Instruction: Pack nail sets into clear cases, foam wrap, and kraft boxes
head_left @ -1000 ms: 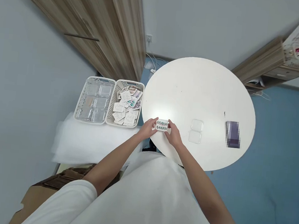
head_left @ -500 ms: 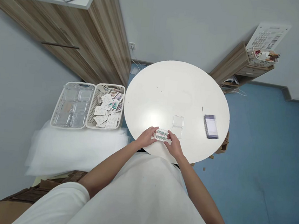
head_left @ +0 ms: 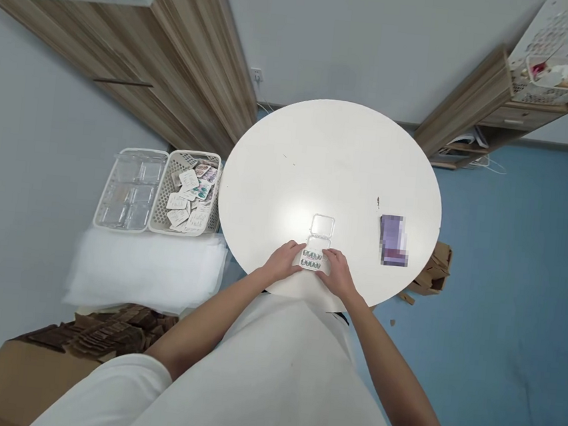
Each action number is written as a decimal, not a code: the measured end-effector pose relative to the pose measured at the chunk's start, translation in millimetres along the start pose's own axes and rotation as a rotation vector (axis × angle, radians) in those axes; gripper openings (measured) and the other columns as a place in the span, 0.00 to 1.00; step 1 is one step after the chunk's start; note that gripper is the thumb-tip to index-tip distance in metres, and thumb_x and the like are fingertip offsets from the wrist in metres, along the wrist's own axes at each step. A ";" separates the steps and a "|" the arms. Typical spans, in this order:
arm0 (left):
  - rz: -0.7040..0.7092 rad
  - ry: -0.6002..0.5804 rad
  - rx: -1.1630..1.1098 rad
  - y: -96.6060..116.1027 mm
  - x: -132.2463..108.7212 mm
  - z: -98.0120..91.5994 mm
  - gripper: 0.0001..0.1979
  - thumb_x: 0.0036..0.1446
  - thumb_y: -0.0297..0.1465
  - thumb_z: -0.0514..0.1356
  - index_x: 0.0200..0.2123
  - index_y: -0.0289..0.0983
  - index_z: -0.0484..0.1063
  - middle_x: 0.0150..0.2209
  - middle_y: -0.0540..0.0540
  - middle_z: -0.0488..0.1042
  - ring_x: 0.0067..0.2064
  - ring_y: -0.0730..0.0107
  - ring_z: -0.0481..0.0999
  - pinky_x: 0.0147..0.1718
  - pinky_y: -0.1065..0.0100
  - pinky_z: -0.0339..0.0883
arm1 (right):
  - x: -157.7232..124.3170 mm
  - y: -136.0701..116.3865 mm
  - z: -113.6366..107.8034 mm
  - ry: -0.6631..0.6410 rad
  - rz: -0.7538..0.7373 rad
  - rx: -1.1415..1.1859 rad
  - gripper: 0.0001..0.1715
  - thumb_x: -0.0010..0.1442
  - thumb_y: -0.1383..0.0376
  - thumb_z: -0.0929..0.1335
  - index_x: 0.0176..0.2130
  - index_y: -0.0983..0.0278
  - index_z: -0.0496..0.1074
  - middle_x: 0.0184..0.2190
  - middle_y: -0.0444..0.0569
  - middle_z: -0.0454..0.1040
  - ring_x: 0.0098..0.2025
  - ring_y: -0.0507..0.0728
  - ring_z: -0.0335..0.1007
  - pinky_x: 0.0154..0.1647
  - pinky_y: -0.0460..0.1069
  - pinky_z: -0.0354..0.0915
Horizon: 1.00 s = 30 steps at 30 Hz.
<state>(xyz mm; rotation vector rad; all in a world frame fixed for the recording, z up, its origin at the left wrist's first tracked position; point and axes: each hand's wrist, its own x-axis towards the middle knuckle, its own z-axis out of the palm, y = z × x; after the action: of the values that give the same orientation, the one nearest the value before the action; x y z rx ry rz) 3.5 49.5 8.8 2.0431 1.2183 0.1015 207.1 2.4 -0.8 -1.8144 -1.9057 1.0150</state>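
A small card of press-on nails [head_left: 311,260] lies between my two hands, its nails in two rows. My left hand [head_left: 282,262] pinches its left edge. At the right edge, the fingers of my right hand [head_left: 337,274] grip the same card. Just beyond it, on the white table, a clear plastic box [head_left: 322,225] is hinged open with its lid part away from me. The card overlaps the near half of this box; whether it rests inside or is held above, I cannot tell.
The round white table [head_left: 340,151] bears a blurred purple rectangular item [head_left: 394,241] at right. Left stand a basket of clear boxes [head_left: 132,192] and a basket of printed cards [head_left: 156,214]. White sheets [head_left: 148,270] lie nearer me; cardboard [head_left: 432,271] is on the floor.
Both hands have brought the nail card rightward, from beside the clear box to overlapping its near half. The camera view has shifted, and the box appears further left in it.
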 end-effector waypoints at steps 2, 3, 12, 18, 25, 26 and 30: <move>-0.021 0.001 0.044 3.6 4.9 3.9 0.31 0.46 0.31 0.62 0.54 0.42 0.55 0.43 0.45 0.63 0.43 0.63 0.67 0.38 0.64 0.64 | 3.6 7.1 -2.1 -0.015 -0.008 -0.006 0.33 0.49 0.62 0.67 0.54 0.60 0.56 0.51 0.53 0.58 0.54 0.61 0.54 0.52 0.58 0.57; -0.029 0.002 0.062 5.0 7.5 5.1 0.31 0.46 0.31 0.62 0.54 0.42 0.55 0.43 0.45 0.63 0.43 0.63 0.67 0.38 0.65 0.64 | 5.5 9.6 -3.0 -0.019 -0.009 -0.007 0.33 0.49 0.62 0.66 0.54 0.60 0.56 0.51 0.53 0.58 0.54 0.61 0.54 0.52 0.58 0.57; -0.125 -0.030 0.124 13.9 28.6 7.9 0.31 0.47 0.30 0.61 0.55 0.43 0.53 0.43 0.45 0.63 0.42 0.62 0.68 0.35 0.66 0.62 | 21.1 15.1 -9.9 -0.050 0.026 -0.008 0.33 0.50 0.65 0.65 0.54 0.61 0.55 0.50 0.53 0.60 0.50 0.62 0.58 0.47 0.57 0.61; -0.179 -0.044 0.116 13.0 36.3 11.8 0.31 0.47 0.28 0.61 0.54 0.43 0.55 0.43 0.45 0.63 0.43 0.61 0.67 0.35 0.67 0.62 | 28.5 18.3 -5.0 -0.047 0.036 -0.048 0.33 0.50 0.68 0.65 0.55 0.61 0.55 0.48 0.53 0.62 0.50 0.63 0.57 0.46 0.57 0.61; -0.163 -0.058 0.072 7.9 38.4 15.5 0.29 0.49 0.27 0.58 0.55 0.42 0.53 0.43 0.45 0.62 0.42 0.63 0.68 0.35 0.67 0.63 | 29.2 20.3 -1.2 -0.034 0.022 -0.068 0.32 0.50 0.66 0.67 0.54 0.61 0.56 0.47 0.54 0.63 0.48 0.63 0.58 0.43 0.57 0.62; -0.153 -0.059 0.063 7.0 38.4 15.6 0.30 0.49 0.27 0.58 0.55 0.42 0.52 0.44 0.45 0.62 0.42 0.63 0.68 0.35 0.67 0.63 | 29.3 20.7 -1.0 -0.031 0.018 -0.071 0.32 0.50 0.66 0.67 0.54 0.61 0.56 0.47 0.54 0.63 0.48 0.63 0.58 0.43 0.57 0.62; -0.136 -0.071 0.044 3.9 37.8 16.5 0.33 0.48 0.27 0.58 0.57 0.41 0.50 0.44 0.44 0.62 0.42 0.64 0.67 0.36 0.66 0.63 | 30.2 21.9 -0.4 -0.023 0.017 -0.083 0.32 0.50 0.66 0.67 0.53 0.61 0.57 0.47 0.54 0.63 0.46 0.63 0.59 0.43 0.57 0.62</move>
<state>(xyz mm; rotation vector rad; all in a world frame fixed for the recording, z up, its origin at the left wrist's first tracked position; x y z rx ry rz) 33.8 69.0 -11.6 1.9777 1.3207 -0.0630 219.1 30.3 -22.5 -1.8750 -1.9768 0.9801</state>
